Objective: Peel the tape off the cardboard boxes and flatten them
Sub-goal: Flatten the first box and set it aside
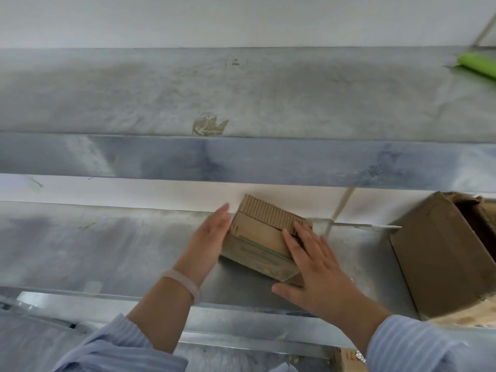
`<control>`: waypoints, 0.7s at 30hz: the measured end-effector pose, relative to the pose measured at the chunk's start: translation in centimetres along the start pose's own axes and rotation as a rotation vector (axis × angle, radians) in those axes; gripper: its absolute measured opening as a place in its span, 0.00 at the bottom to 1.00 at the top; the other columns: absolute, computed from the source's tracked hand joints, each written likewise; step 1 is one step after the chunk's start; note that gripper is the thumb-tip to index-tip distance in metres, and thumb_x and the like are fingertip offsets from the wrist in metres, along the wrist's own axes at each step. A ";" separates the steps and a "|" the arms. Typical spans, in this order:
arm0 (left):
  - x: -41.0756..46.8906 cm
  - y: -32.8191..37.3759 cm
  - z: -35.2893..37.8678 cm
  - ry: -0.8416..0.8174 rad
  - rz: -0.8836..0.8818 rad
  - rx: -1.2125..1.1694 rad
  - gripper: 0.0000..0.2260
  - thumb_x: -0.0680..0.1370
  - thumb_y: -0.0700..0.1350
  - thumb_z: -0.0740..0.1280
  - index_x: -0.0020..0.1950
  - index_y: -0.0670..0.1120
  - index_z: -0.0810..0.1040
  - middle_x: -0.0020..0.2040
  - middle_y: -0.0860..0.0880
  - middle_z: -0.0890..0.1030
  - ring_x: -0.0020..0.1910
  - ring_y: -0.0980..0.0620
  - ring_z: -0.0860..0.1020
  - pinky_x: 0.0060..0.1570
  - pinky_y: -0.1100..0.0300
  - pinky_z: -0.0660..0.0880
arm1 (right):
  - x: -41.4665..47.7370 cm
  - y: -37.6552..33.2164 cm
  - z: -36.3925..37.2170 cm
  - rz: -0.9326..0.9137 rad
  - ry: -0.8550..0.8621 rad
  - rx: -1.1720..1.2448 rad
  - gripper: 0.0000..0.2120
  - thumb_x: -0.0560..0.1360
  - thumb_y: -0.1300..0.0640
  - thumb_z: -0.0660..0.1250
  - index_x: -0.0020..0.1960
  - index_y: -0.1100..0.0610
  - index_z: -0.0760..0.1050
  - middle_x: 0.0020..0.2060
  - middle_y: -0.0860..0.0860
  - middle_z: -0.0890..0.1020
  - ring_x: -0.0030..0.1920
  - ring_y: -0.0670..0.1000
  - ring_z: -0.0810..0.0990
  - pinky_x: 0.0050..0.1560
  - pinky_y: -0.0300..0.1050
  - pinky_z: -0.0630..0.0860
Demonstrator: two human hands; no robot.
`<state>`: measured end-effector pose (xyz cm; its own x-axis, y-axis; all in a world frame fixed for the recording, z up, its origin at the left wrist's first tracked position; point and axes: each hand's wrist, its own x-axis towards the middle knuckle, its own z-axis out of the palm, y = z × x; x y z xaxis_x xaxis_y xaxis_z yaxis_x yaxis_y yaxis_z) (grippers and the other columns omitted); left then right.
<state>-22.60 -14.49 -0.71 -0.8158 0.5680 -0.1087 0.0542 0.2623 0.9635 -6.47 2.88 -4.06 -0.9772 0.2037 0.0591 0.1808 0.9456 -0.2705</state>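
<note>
**Bracing a small carton between two flat hands**

Reaching in from the near edge, two arms in blue striped sleeves (408,345) extend over a grey metal shelf (107,251). The left wrist carries a pale bracelet (185,284). The left hand (212,237) lies with straight fingers flat against the left side of a small cardboard box (257,237). The right hand (314,267) is spread wide over the box's right top, with its thumb by the near corner; neither hand curls round anything. The box sits tilted on the shelf, close to the white wall, its top showing bare corrugated ribs. A greenish line crosses its front, possibly tape, though blur makes this uncertain. A larger cardboard box (434,253) stands to the right, apart from the small one. Higher up, an upper shelf (241,98) bears a torn brown scrap (209,125) and, far right, a green roll (476,66).
</note>
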 end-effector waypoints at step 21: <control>-0.8 -1.8 2.1 -0.081 -0.166 0.003 0.08 0.78 0.49 0.68 0.55 0.56 0.75 0.54 0.51 0.80 0.51 0.54 0.81 0.44 0.52 0.82 | -1.0 1.4 -3.3 0.353 0.182 0.751 0.24 0.75 0.61 0.70 0.21 0.54 0.74 0.51 0.37 0.81 0.45 0.37 0.79 0.42 0.28 0.71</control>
<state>-20.82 -13.77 -2.89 -0.7645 0.5778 -0.2856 -0.0752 0.3601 0.9299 -4.89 4.86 -1.35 -0.8324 0.5541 -0.0122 0.2873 0.4125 -0.8645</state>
